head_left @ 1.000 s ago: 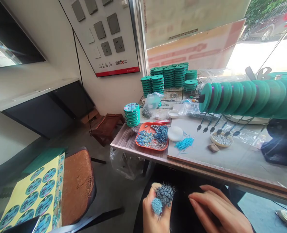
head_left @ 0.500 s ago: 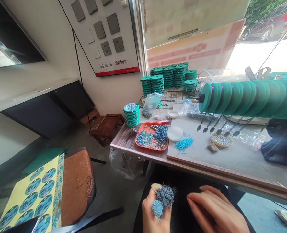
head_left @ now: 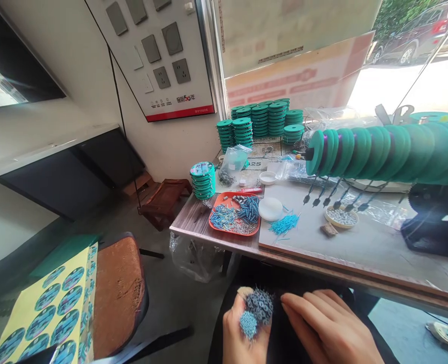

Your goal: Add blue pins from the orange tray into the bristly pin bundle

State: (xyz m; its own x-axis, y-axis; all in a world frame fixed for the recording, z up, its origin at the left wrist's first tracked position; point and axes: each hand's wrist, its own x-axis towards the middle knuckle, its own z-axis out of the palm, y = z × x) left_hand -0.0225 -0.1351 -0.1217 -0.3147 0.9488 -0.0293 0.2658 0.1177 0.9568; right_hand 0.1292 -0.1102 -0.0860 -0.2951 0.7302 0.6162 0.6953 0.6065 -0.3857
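Note:
Above my lap, my left hand (head_left: 244,336) is closed around a tight bundle. Its ends face me: a cluster of light-blue tube ends (head_left: 248,325) below, and a larger clump of dark grey ring-like pieces (head_left: 260,306) with fine bristly wires sticking out. A pale tan covering (head_left: 245,291) shows at the thumb or finger side. Just right of the clump, my right hand (head_left: 328,326) has its thumb and forefinger pinched together. Whatever is between those fingertips is too small to make out. A small gap separates this hand from the bundle.
On the table, an orange tray (head_left: 212,225) holds blue and metal pieces. Nearby lie loose light-blue tubes (head_left: 283,224), a white round lid (head_left: 270,209) and a dish of grey beads (head_left: 341,217). Green spools (head_left: 379,151) hang on a rod at right; stacked spools (head_left: 260,121) stand behind.
My right hand has moved left, bringing its pinched fingertips closer to the dark grey clump. The left hand keeps its hold, and the whole view has shifted slightly.

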